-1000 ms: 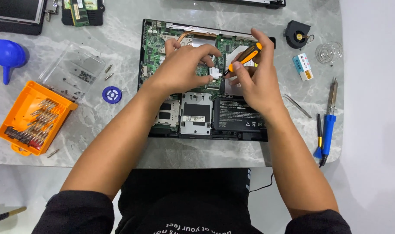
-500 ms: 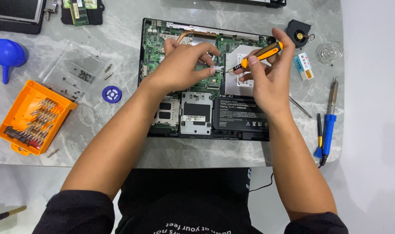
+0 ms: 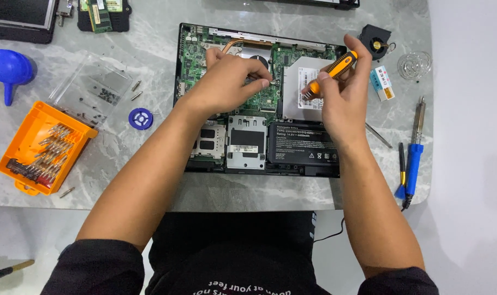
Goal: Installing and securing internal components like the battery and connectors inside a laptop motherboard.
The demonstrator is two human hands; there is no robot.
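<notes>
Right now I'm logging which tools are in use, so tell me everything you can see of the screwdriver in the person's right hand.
The screwdriver has an orange handle with a black grip section, plastic or rubber by its look. It lies tilted, handle end up toward the right, tip end down toward the left over the silver drive of the opened laptop. The right hand wraps it, fingers hiding the shaft; whether the tip touches anything cannot be told.
</notes>
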